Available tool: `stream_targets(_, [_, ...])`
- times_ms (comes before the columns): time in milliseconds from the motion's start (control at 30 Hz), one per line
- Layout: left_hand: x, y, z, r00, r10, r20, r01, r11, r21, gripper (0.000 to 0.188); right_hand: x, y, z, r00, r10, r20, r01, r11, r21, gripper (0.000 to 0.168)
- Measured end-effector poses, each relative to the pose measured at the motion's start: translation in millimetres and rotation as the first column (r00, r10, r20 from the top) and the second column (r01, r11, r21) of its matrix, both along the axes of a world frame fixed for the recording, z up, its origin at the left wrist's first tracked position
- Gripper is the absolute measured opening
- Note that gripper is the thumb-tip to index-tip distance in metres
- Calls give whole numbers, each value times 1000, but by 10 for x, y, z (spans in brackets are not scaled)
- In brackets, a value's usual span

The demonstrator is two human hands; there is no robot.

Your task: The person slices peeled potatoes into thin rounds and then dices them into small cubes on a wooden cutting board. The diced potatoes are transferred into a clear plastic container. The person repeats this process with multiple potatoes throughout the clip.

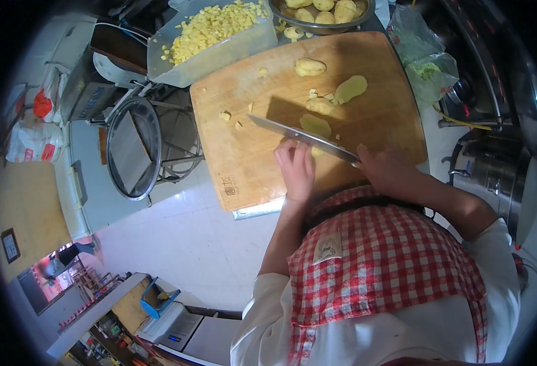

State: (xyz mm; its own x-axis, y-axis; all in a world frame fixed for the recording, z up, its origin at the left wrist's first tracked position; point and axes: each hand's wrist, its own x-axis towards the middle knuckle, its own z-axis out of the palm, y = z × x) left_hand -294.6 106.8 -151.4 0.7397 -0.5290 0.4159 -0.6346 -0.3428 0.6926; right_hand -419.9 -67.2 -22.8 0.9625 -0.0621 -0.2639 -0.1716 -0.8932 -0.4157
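Note:
My right hand (383,167) grips the handle of a cleaver (303,136), whose broad blade points to the upper left across a wooden cutting board (250,169). Curled against the near side of the blade, my left hand (296,171) holds down a potato piece (316,151), mostly hidden by fingers and steel. Just beyond the blade lies a flat potato slice (315,125). Farther off are a cut potato (319,106) with small cubes beside it, another flat slice (352,89) and a peeled potato (310,67). A few loose potato cubes (225,115) are scattered on the left.
Behind the board stand a translucent plastic bin (232,48) of diced potato and a metal bowl (330,31) of peeled potatoes. Plastic bags (431,68) with green bits sit at right. A round stool (133,148) is left of the board. Someone (62,263) is in the distance.

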Motion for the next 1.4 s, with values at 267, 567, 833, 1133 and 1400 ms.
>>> stream_targets(267, [10, 9, -19, 999, -36, 29, 35, 999, 33, 22, 105, 128, -200, 995, -52, -84, 59, 995, 82, 27])
stream_targets(567, [110, 162, 171, 931, 244, 273, -334, 871, 360, 31, 95, -143, -22, 997, -72, 31, 70, 995, 67, 25])
stream_targets(833, [446, -9, 1415, 787, -612, -75, 602, 735, 312, 34, -112, -261, 38, 926, 346, 154, -264, 881, -393, 24])
stream_targets(1133, [593, -74, 1250, 524, -636, -566, 835, 516, 193, 30, -289, -317, -94, 923, 354, 152, -288, 896, -337, 11])
stream_targets(1400, [622, -503, 960, 517, -721, -462, 855, 460, 239, 55, -323, -308, -72, 902, 398, 166, -299, 855, -424, 16])
